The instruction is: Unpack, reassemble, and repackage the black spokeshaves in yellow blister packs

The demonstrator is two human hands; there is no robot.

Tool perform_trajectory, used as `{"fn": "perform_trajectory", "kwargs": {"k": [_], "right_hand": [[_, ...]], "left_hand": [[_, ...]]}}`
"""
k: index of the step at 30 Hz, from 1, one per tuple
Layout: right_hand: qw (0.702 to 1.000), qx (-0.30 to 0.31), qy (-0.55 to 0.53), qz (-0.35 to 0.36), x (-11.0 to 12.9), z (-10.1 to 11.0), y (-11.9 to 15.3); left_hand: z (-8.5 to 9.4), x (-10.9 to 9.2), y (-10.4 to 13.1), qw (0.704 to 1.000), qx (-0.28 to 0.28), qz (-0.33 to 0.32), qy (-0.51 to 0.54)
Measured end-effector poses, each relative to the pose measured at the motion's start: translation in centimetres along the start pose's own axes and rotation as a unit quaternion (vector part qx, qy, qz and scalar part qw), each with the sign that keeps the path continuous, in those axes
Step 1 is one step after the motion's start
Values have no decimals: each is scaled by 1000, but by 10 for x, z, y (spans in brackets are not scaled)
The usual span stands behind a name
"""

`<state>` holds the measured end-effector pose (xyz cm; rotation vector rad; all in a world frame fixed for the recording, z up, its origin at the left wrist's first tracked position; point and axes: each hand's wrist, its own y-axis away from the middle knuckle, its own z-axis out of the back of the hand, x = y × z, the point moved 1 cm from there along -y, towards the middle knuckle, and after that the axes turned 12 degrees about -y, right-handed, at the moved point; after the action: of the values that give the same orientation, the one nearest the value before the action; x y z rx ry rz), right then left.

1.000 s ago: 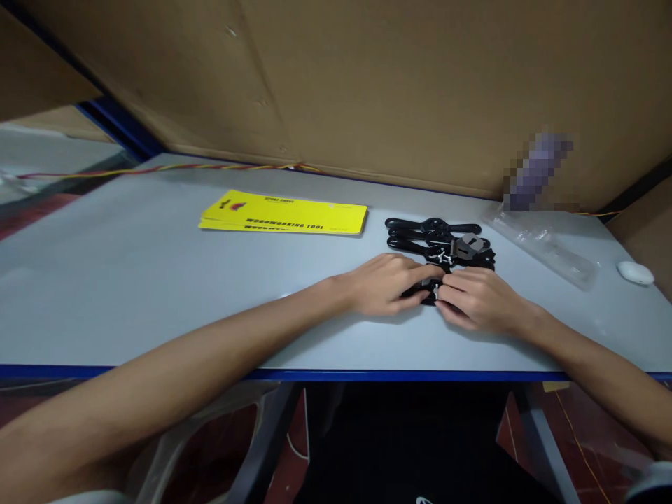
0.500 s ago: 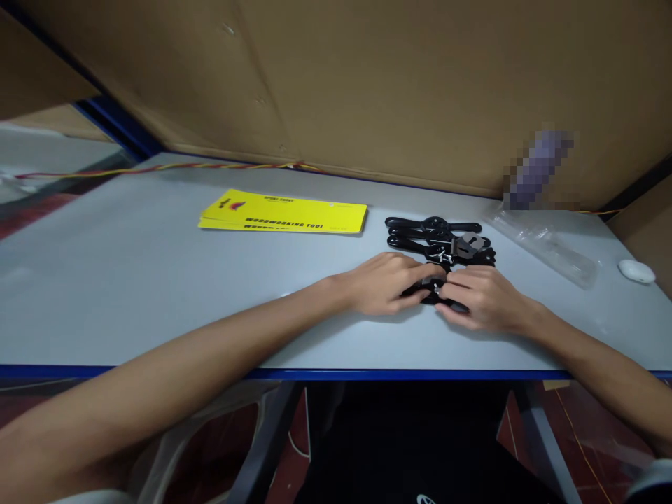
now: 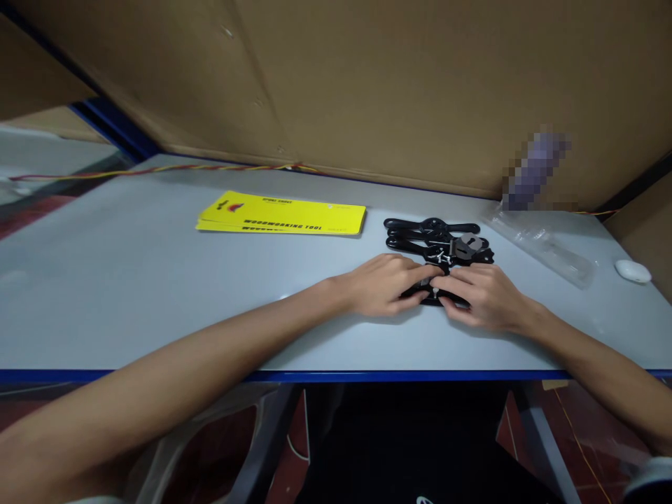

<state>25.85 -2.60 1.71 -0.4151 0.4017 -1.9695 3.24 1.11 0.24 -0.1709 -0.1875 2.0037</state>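
Note:
A black spokeshave [image 3: 431, 302] lies on the table near its front, mostly covered by my fingers. My left hand [image 3: 386, 283] is closed around its left side. From the right, my right hand [image 3: 486, 294] grips the same tool, fingertips at its middle by a small silvery screw [image 3: 435, 292]. Just behind lie more black spokeshaves [image 3: 407, 245] in a row. Grey metal blades and caps [image 3: 469, 245] rest on their right side, and small silvery screws [image 3: 442, 257] sit at their middle.
Yellow printed cards [image 3: 283, 213] are stacked at the back left of the spokeshaves. A clear plastic bag [image 3: 546, 245] lies to the right, below a blurred-out purple object [image 3: 535, 171]. A white rounded case [image 3: 633, 271] is at far right. Cardboard panels [image 3: 367, 84] wall the back.
My right fingertips have shifted slightly left over the middle of the spokeshave, and the screw shows more clearly. My left hand has hardly moved.

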Motion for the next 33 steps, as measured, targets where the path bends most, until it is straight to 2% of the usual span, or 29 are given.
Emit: {"fn": "perform_trajectory", "kwargs": {"k": [4, 8, 11, 15, 18, 24, 28, 33], "right_hand": [[1000, 11, -9, -18, -2, 0, 1], [999, 40, -28, 23, 1, -1, 1], [998, 36, -28, 39, 3, -1, 0], [1000, 9, -8, 12, -1, 1, 0], [1000, 19, -11, -1, -4, 3, 1], [997, 51, -54, 37, -1, 3, 1], [998, 39, -32, 35, -2, 3, 1], [1000, 3, -16, -2, -4, -1, 2]], "left_hand": [[0, -1, 0, 1000, -6, -4, -7], [0, 0, 1, 1000, -12, -5, -10], [0, 0, 1, 1000, -13, -5, -4], [1, -1, 0, 1000, -6, -4, -2], [1, -1, 0, 1000, -6, -4, -10], [1, 0, 1, 1000, -9, -4, -7], [0, 0, 0, 1000, -7, -7, -4], [-1, 0, 0, 1000, -4, -4, -10]]}}
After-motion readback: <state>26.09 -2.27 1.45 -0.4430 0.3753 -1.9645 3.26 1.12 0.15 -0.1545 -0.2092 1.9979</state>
